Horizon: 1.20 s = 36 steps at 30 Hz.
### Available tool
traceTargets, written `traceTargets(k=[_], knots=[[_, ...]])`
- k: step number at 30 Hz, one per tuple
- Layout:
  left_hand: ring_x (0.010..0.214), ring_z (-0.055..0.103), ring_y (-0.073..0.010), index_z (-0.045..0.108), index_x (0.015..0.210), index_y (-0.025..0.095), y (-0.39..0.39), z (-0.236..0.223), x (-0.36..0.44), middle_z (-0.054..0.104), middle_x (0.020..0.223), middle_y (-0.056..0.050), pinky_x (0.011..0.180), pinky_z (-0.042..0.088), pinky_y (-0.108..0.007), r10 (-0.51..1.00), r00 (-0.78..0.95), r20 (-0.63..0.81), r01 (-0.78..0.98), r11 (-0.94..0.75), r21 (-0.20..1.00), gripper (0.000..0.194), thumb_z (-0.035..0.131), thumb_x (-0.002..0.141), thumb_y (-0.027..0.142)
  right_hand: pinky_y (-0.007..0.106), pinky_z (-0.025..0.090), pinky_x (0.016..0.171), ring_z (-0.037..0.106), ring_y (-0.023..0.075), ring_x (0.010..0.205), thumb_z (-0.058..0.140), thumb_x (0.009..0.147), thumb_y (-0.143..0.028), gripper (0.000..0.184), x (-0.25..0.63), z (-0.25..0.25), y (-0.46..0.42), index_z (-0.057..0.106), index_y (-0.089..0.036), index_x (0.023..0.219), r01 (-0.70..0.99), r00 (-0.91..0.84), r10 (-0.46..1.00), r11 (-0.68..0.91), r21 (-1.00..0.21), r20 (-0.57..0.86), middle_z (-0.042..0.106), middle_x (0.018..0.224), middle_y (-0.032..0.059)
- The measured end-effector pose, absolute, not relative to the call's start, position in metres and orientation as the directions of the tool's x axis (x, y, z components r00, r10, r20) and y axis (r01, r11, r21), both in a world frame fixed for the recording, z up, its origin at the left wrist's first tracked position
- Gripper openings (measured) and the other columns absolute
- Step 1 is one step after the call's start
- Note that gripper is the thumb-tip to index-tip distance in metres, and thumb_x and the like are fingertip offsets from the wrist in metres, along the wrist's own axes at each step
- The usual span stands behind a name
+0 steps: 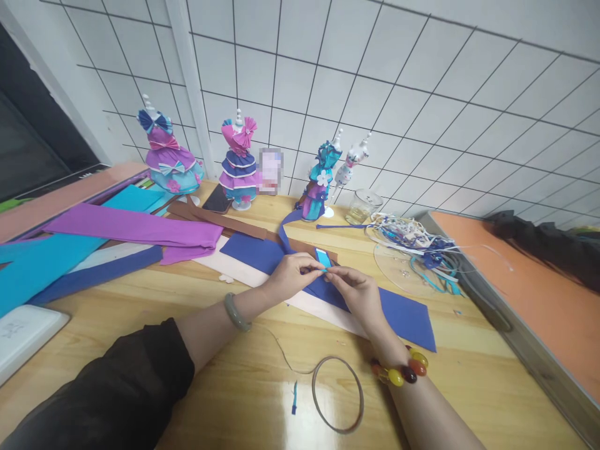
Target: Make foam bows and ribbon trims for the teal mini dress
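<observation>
Over the middle of the table, my left hand (291,276) and my right hand (360,295) meet fingertip to fingertip. Both are closed in a pinch on a small light blue strip (322,257) with a white edge, its upper part standing above the fingers. The pinched end is mostly hidden by the fingertips. Beneath the hands lies a wide dark blue strip (407,315), partly over a pale pink strip (344,317). A narrow blue ribbon (284,234) curls up just behind my left hand.
Mini dress forms in ruffled dresses (239,169) stand along the tiled wall. Purple strips (135,224) and others are piled left. A glass cup (363,206) and a heap of scraps (417,240) sit right. A thin brown hoop (338,431) lies in front.
</observation>
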<state>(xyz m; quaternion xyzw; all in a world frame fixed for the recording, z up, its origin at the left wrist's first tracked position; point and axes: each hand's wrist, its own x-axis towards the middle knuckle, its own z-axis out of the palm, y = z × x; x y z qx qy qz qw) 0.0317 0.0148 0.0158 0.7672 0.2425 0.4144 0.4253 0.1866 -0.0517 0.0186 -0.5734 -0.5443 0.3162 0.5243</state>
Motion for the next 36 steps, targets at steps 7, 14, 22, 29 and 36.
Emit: traceTargets(k=[7,14,22,29,36], knots=[[0.076,0.057,-0.0125,0.067,0.081,0.017,0.015,0.016,0.032,0.062,0.081,-0.005,0.068,0.043,-0.022,0.722,0.534,0.441,-0.007,-0.517,0.856,0.015,0.054,0.075,0.022,0.032,0.049,0.069,0.063,0.0161,0.065,0.071,0.061,-0.034,0.026,0.187,0.017,-0.049,0.067,-0.020,0.083,0.055,0.193,0.980,0.047,-0.997,0.057,0.069,0.073,0.0032],[0.075,0.057,-0.0132,0.067,0.079,0.016,0.014,0.017,0.032,0.063,0.080,-0.005,0.068,0.044,-0.023,0.733,0.534,0.421,-0.030,-0.481,0.876,0.014,0.055,0.074,0.023,0.031,0.049,0.069,0.063,0.0156,0.065,0.070,0.062,-0.035,0.024,0.187,0.018,-0.049,0.067,-0.019,0.079,0.103,0.204,0.978,0.033,-0.994,0.054,0.069,0.070,0.0035],[0.073,0.060,-0.0135,0.064,0.076,0.013,0.015,0.011,0.037,0.065,0.076,-0.005,0.070,0.047,-0.024,0.802,0.550,0.235,-0.143,-0.187,0.972,0.018,0.062,0.068,0.029,0.031,0.048,0.068,0.061,0.0151,0.064,0.071,0.060,-0.035,0.023,0.187,0.020,-0.050,0.068,-0.019,0.076,0.085,0.217,0.975,0.026,-0.996,0.044,0.068,0.068,0.0028],[0.074,0.061,-0.0147,0.064,0.075,0.011,0.018,0.005,0.037,0.065,0.077,-0.006,0.070,0.047,-0.025,0.822,0.536,0.191,-0.162,-0.122,0.979,0.023,0.066,0.064,0.031,0.026,0.046,0.061,0.057,0.0114,0.058,0.074,0.057,-0.031,0.021,0.189,0.020,-0.048,0.068,-0.019,0.073,0.000,0.228,0.974,-0.008,-1.000,-0.008,0.066,0.064,0.0006],[0.072,0.060,-0.0135,0.064,0.074,0.011,0.017,0.007,0.036,0.065,0.076,-0.006,0.069,0.047,-0.024,0.812,0.551,0.193,-0.167,-0.119,0.979,0.022,0.066,0.064,0.031,0.026,0.045,0.062,0.056,0.0105,0.057,0.074,0.056,-0.029,0.021,0.186,0.023,-0.048,0.067,-0.020,0.074,-0.036,0.203,0.979,-0.001,-0.999,-0.009,0.065,0.063,-0.0011]])
